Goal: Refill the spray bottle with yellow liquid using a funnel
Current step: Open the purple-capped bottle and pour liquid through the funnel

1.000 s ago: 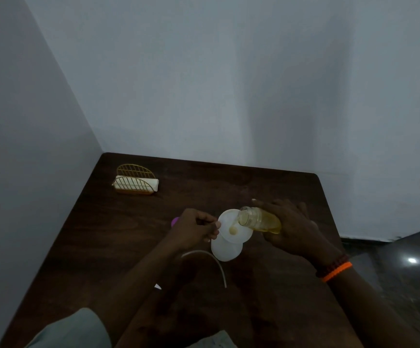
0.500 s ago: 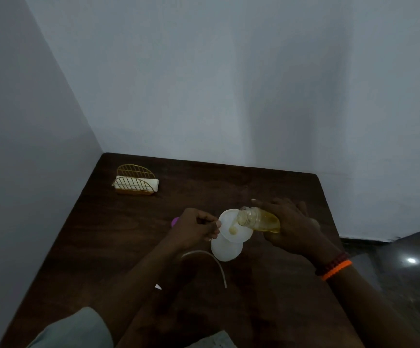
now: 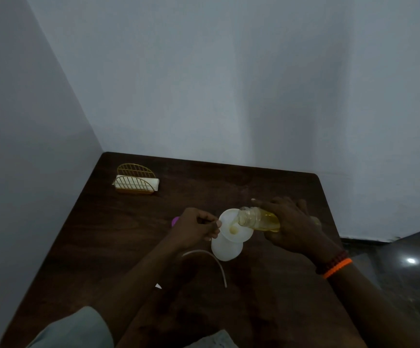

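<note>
A white spray bottle body (image 3: 225,249) stands on the dark wooden table (image 3: 128,247) with a white funnel (image 3: 231,226) seated in its neck. My left hand (image 3: 193,228) pinches the funnel's left rim. My right hand (image 3: 291,226) grips a clear bottle of yellow liquid (image 3: 260,218), tipped almost level with its open mouth over the funnel. A little yellow liquid lies in the funnel's throat. A thin white dip tube (image 3: 211,259) curves across the table just in front of the spray bottle.
A gold wire holder (image 3: 136,183) with white napkins stands at the table's far left. A purple piece (image 3: 175,220) peeks out behind my left hand. Walls close the left and far sides. The table's right edge drops to a dark floor.
The tipped bottle of yellow liquid has stayed over the funnel, its mouth dipping slightly lower. Both hands hold nearly the same places.
</note>
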